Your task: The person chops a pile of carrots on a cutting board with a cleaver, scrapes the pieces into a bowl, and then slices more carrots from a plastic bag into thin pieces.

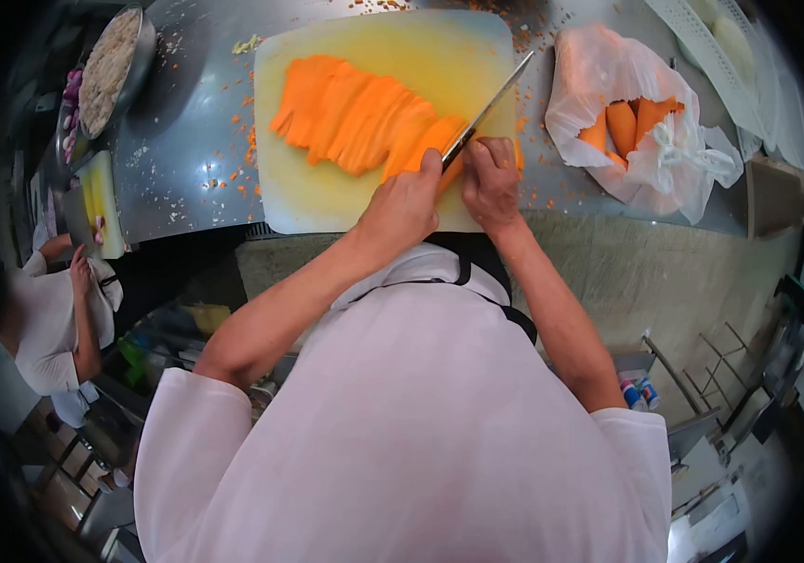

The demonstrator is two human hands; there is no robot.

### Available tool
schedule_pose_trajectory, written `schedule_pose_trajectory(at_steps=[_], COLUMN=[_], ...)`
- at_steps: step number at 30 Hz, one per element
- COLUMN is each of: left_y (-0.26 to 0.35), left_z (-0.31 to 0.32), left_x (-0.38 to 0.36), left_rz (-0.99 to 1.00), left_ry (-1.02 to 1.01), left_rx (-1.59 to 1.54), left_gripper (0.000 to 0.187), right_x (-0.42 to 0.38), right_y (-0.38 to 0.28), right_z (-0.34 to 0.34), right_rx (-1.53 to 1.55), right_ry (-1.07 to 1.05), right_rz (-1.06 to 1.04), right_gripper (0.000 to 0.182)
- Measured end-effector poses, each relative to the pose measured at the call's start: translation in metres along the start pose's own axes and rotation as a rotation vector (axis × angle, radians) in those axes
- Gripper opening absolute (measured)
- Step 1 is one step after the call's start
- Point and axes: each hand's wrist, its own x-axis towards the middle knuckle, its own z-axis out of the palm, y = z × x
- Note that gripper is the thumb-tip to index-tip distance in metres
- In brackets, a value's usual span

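Observation:
My left hand (400,205) is closed round the handle of a knife (491,108), whose blade points up and to the right over the cutting board (308,211). Beside the blade, the curled fingers of my right hand (493,183) press on a piece of carrot that they mostly hide. A fanned row of thin carrot slices (350,113) spreads leftward from the knife across the yellow-stained board.
On the metal counter (186,178) lie scattered orange bits. A plastic bag of carrots (622,127) sits right of the board. Far left stand a metal bowl of pale chopped food (113,70) and a co-worker (60,314) at another board (102,202).

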Motion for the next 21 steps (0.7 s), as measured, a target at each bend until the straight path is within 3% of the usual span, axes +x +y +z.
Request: schedule_pose_trajectory(at_steps=[2,7,12,15,17,21], left_y=[0.005,0.032,0.025,0.004,0.000,-0.002], left_z=[-0.015,-0.059,-0.048,-0.013,0.004,0.003], left_x=[0.002,-0.055,-0.067,-0.042,-0.018,0.005], left_rz=[-0.145,-0.203,-0.268,-0.182,-0.079,0.017], left_ry=[-0.127,-0.235,-0.282,-0.217,-0.093,0.017], left_rx=[0.030,0.059,0.081,0.069,0.071,0.038], left_gripper=[0.022,0.024,0.026,0.029,0.024,0.022], right_x=[-0.001,-0.002,-0.001,0.001,-0.002,-0.001], right_y=[0.003,0.003,0.002,0.002,0.003,0.006], right_z=[0.000,0.000,0.000,-0.002,-0.002,0.000], right_rx=[-0.002,-0.028,0.002,-0.018,-0.021,0.042], right_ry=[0.012,0.017,0.019,0.022,-0.007,0.029], right_rz=[0.022,0.010,0.025,0.011,0.027,0.035], right_gripper=[0.020,0.029,0.028,0.027,0.017,0.014])
